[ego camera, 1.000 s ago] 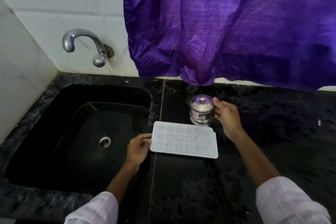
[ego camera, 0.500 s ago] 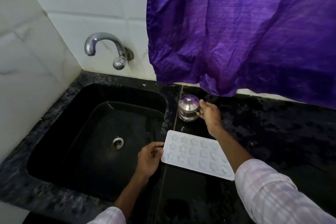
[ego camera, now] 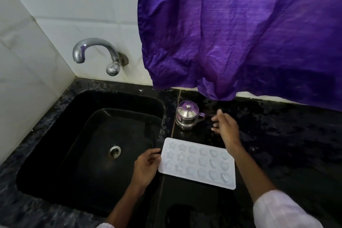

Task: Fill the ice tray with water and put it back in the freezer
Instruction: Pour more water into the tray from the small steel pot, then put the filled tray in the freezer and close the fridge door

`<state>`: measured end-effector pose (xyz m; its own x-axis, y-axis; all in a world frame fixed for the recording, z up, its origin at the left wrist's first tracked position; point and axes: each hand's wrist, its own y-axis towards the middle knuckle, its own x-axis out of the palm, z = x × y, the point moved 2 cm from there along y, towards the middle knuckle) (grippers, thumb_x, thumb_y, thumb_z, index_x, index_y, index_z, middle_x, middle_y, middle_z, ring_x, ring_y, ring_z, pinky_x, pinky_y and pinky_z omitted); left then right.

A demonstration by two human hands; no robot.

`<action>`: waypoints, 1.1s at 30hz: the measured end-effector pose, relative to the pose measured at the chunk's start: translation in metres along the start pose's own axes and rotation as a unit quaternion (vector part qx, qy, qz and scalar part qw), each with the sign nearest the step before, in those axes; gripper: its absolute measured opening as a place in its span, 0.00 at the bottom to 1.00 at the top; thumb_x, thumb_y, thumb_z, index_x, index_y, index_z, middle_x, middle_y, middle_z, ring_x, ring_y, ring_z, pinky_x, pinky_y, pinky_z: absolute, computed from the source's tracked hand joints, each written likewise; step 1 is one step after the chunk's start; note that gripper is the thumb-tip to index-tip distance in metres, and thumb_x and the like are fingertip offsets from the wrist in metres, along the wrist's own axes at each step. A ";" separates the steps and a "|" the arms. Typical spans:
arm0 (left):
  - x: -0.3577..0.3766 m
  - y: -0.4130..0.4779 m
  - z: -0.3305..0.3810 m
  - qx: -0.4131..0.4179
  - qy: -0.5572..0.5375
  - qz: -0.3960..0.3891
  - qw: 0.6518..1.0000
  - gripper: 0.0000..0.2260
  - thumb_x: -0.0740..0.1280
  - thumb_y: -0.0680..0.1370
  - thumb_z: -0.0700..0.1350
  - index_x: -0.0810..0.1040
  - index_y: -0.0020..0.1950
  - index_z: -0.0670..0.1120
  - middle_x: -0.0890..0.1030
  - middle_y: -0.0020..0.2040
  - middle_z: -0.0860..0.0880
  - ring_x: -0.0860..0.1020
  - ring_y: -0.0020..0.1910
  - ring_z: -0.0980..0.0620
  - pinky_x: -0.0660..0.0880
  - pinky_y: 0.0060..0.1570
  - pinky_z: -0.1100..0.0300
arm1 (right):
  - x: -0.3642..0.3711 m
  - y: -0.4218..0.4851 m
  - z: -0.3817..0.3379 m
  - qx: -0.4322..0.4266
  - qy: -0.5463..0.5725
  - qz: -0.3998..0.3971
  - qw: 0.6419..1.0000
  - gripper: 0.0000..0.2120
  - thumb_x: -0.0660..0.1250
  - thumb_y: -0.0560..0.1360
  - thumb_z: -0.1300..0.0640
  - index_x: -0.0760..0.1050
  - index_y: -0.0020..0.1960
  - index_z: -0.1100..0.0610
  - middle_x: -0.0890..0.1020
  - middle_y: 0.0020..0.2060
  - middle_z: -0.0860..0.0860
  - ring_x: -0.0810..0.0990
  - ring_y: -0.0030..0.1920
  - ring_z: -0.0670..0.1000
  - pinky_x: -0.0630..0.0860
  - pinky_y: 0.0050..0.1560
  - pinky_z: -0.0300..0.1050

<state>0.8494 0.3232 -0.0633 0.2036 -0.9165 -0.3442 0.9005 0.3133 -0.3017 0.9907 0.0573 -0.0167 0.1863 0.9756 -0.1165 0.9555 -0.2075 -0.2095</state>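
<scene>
A white ice tray (ego camera: 198,163) with star and heart shaped cells lies flat on the black counter, just right of the sink. My left hand (ego camera: 147,167) holds its left edge with the fingertips. My right hand (ego camera: 224,127) hovers open above the counter, fingers spread, a short way right of a small steel lidded pot (ego camera: 187,116) and not touching it. A chrome tap (ego camera: 96,52) sticks out of the tiled wall over the sink; no water runs from it.
The black sink (ego camera: 88,144) with a round drain (ego camera: 114,151) fills the left side. A purple curtain (ego camera: 240,33) hangs over the back of the black stone counter (ego camera: 286,144). White tiled walls close the left and back.
My right hand has let go of the steel pot and pulled away to the right with fingers spread. The pot now stands further left, near the sink edge. My left hand stays on the tray.
</scene>
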 end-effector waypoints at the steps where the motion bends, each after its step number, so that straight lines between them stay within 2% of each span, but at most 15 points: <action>1: 0.000 0.000 0.001 0.001 -0.003 0.002 1.000 0.12 0.70 0.78 0.36 0.82 0.57 0.50 0.86 0.45 0.50 0.84 0.48 0.58 0.80 0.51 0.64 | -0.016 -0.009 0.004 -0.010 -0.032 0.018 0.999 0.15 0.63 0.80 0.47 0.79 0.42 0.55 0.83 0.40 0.50 0.79 0.39 0.47 0.82 0.44 0.49; 3: 0.003 0.000 0.001 0.003 -0.005 -0.001 1.000 0.11 0.69 0.78 0.38 0.83 0.56 0.51 0.87 0.45 0.51 0.85 0.48 0.58 0.81 0.52 0.62 | -0.051 -0.031 0.018 -0.036 -0.144 0.054 0.987 0.13 0.64 0.80 0.48 0.78 0.42 0.55 0.82 0.38 0.49 0.81 0.40 0.49 0.80 0.46 0.52; 5: 0.004 0.000 0.002 0.006 0.004 -0.008 1.000 0.10 0.69 0.79 0.38 0.84 0.57 0.50 0.87 0.45 0.54 0.85 0.48 0.59 0.81 0.52 0.60 | -0.078 -0.060 0.032 -0.055 -0.258 0.076 0.962 0.11 0.65 0.80 0.50 0.75 0.41 0.55 0.81 0.35 0.48 0.81 0.40 0.52 0.73 0.44 0.46; 7: 0.005 0.001 0.004 0.006 0.019 -0.012 1.000 0.11 0.68 0.79 0.39 0.85 0.57 0.50 0.87 0.46 0.56 0.85 0.47 0.60 0.81 0.53 0.58 | -0.093 -0.082 0.048 -0.091 -0.329 0.095 0.935 0.09 0.65 0.79 0.54 0.76 0.42 0.55 0.80 0.34 0.49 0.80 0.38 0.53 0.68 0.40 0.43; 9: 0.006 0.001 0.007 0.006 0.022 -0.010 1.000 0.10 0.68 0.79 0.38 0.85 0.56 0.49 0.87 0.46 0.56 0.85 0.47 0.60 0.82 0.52 0.58 | -0.096 -0.098 0.062 -0.115 -0.366 0.089 0.919 0.09 0.65 0.79 0.55 0.79 0.44 0.57 0.82 0.35 0.50 0.80 0.37 0.52 0.68 0.39 0.42; 13: 0.007 -0.001 0.012 0.004 0.016 0.002 1.000 0.09 0.70 0.78 0.37 0.86 0.55 0.47 0.87 0.41 0.58 0.85 0.43 0.62 0.78 0.42 0.72 | -0.079 -0.113 0.074 -0.128 -0.335 0.056 0.932 0.09 0.63 0.81 0.56 0.80 0.50 0.58 0.82 0.38 0.48 0.78 0.37 0.46 0.68 0.40 0.39; 16: 0.007 -0.005 0.012 -0.006 0.006 0.006 1.000 0.09 0.70 0.78 0.36 0.85 0.55 0.44 0.87 0.41 0.56 0.85 0.44 0.60 0.78 0.40 0.72 | -0.073 -0.117 0.077 -0.101 -0.306 0.072 0.944 0.11 0.62 0.81 0.56 0.80 0.55 0.60 0.84 0.43 0.51 0.78 0.39 0.46 0.68 0.42 0.36; 19: 0.007 -0.009 0.013 -0.012 -0.001 0.007 1.000 0.08 0.70 0.78 0.35 0.85 0.56 0.43 0.87 0.42 0.54 0.85 0.42 0.61 0.78 0.38 0.72 | -0.073 -0.123 0.077 -0.094 -0.282 0.087 0.951 0.09 0.64 0.80 0.58 0.81 0.55 0.60 0.84 0.41 0.50 0.78 0.38 0.44 0.68 0.41 0.26; 22: 0.007 -0.014 0.015 -0.008 0.002 0.009 1.000 0.08 0.70 0.78 0.36 0.84 0.56 0.41 0.87 0.44 0.51 0.85 0.41 0.61 0.78 0.37 0.71 | -0.076 -0.129 0.077 -0.090 -0.281 0.089 0.951 0.10 0.64 0.80 0.58 0.81 0.55 0.61 0.82 0.37 0.48 0.77 0.36 0.41 0.68 0.41 0.22; 26: 0.004 -0.018 0.020 -0.009 -0.003 -0.004 1.000 0.09 0.70 0.78 0.36 0.84 0.57 0.41 0.87 0.47 0.47 0.86 0.42 0.59 0.80 0.40 0.69 | -0.082 -0.144 0.077 -0.085 -0.275 0.101 0.952 0.10 0.64 0.80 0.58 0.80 0.55 0.62 0.82 0.36 0.49 0.78 0.35 0.45 0.69 0.40 0.25; 31: -0.002 -0.027 0.032 -0.002 -0.013 -0.052 0.999 0.10 0.71 0.78 0.37 0.83 0.58 0.41 0.87 0.48 0.48 0.86 0.47 0.53 0.83 0.51 0.54 | -0.086 -0.180 0.071 -0.078 -0.252 0.157 0.952 0.09 0.64 0.80 0.57 0.80 0.56 0.59 0.83 0.39 0.47 0.79 0.38 0.43 0.71 0.40 0.29; 33: -0.003 -0.032 0.038 0.010 -0.013 -0.081 0.997 0.09 0.71 0.78 0.37 0.83 0.58 0.42 0.87 0.47 0.49 0.86 0.47 0.53 0.83 0.50 0.56 | -0.088 -0.197 0.069 -0.070 -0.237 0.190 0.950 0.09 0.64 0.80 0.57 0.80 0.56 0.59 0.83 0.41 0.46 0.80 0.40 0.43 0.74 0.42 0.33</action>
<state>0.8351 0.3066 -0.0185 0.0645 -0.9608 -0.2697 0.9299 0.1560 -0.3332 0.7701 0.0074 -0.0321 0.4318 0.6830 -0.5891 0.8671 -0.4941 0.0627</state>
